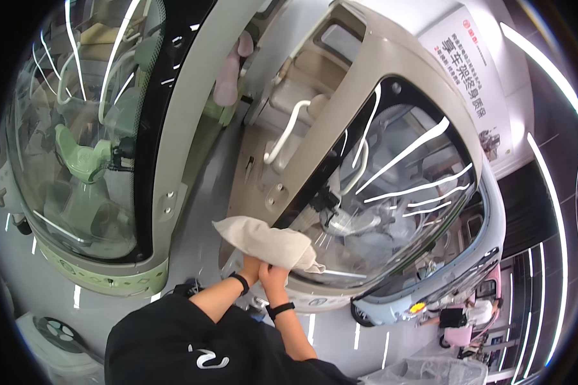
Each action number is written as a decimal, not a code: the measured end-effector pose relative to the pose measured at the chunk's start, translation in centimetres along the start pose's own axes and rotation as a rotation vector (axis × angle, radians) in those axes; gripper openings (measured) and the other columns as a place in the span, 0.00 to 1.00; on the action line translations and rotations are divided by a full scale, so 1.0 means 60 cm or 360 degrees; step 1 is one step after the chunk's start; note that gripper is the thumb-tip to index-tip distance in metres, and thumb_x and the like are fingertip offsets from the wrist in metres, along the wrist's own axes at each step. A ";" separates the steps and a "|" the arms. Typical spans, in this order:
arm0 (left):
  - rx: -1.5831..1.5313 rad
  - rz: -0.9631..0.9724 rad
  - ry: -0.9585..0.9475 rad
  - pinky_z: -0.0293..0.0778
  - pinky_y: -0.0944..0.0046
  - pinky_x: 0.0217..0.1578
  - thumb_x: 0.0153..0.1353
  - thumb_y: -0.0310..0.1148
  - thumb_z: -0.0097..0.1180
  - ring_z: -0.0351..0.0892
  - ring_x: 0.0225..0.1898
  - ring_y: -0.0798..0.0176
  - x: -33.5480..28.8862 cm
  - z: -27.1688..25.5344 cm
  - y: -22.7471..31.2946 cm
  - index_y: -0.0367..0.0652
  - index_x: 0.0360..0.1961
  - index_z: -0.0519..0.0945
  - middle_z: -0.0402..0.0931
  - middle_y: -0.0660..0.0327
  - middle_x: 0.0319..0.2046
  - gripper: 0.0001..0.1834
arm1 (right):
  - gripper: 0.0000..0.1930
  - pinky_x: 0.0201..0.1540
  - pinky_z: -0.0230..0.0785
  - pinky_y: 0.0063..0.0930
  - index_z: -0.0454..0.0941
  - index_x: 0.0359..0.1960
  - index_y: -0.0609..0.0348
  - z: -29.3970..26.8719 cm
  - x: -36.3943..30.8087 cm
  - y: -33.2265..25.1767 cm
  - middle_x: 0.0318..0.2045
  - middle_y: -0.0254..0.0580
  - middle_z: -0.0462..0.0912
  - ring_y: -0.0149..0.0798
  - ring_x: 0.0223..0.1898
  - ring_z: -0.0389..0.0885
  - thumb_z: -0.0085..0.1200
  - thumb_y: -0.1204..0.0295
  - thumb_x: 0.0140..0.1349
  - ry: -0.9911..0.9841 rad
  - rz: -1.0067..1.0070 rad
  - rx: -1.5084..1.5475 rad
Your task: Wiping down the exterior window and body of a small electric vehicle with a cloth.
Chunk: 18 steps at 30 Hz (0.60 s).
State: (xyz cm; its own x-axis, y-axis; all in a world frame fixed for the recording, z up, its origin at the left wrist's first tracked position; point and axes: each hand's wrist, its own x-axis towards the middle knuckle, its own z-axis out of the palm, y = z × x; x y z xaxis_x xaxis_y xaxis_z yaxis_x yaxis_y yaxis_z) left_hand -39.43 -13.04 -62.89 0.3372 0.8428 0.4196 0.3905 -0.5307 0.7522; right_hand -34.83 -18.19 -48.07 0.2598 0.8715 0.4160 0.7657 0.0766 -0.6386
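A beige cloth (263,240) is bunched up in front of me, with its right end hanging in loose folds. My left hand (252,268) grips the cloth from below, its fingers mostly covered by the fabric. Close beside it, my right hand (275,283) is closed on the cloth's lower edge. Both wrists wear black bands. Just beyond the cloth stands a beige enclosed small vehicle (340,135) with a large curved windshield (411,154). The cloth overlaps its front pillar and the lower windshield edge; whether it touches them I cannot tell.
A green enclosed vehicle (154,273) stands at left, a narrow gap of grey floor (196,186) between it and the beige one. A light blue vehicle (398,308) is at right. Farther right, a person (478,312) is near a pink vehicle. Clear plastic wrapping (424,371) lies at the lower right.
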 end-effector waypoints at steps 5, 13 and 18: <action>-0.0021 -0.0271 0.0117 0.60 0.44 0.68 0.69 0.48 0.52 0.67 0.69 0.44 0.043 0.016 0.049 0.48 0.67 0.74 0.71 0.49 0.68 0.29 | 0.20 0.66 0.61 0.62 0.85 0.49 0.59 -0.022 0.016 0.046 0.52 0.56 0.84 0.65 0.59 0.77 0.58 0.70 0.54 -0.0006 -0.0256 -0.0176; -0.0062 -0.0273 0.0179 0.61 0.45 0.68 0.69 0.48 0.52 0.67 0.69 0.44 0.048 0.033 -0.036 0.47 0.67 0.74 0.71 0.49 0.68 0.28 | 0.29 0.71 0.58 0.57 0.79 0.61 0.49 0.032 -0.014 0.126 0.62 0.49 0.80 0.60 0.66 0.72 0.60 0.57 0.56 -0.0134 -0.0466 -0.0453; -0.0100 -0.0204 0.0231 0.61 0.46 0.68 0.69 0.47 0.53 0.67 0.69 0.44 0.044 0.063 -0.060 0.47 0.67 0.74 0.71 0.49 0.68 0.28 | 0.40 0.79 0.44 0.48 0.62 0.76 0.46 0.079 -0.031 0.183 0.77 0.46 0.61 0.54 0.78 0.55 0.53 0.45 0.64 -0.0259 -0.0665 -0.0702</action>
State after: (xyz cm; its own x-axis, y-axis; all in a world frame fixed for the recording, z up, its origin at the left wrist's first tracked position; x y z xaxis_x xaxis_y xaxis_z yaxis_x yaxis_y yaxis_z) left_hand -36.70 -9.27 -66.43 0.1590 0.9097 0.3837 0.3664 -0.4152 0.8327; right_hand -29.68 -16.65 -58.93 -0.1801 0.8762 0.4470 0.9629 0.2499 -0.1019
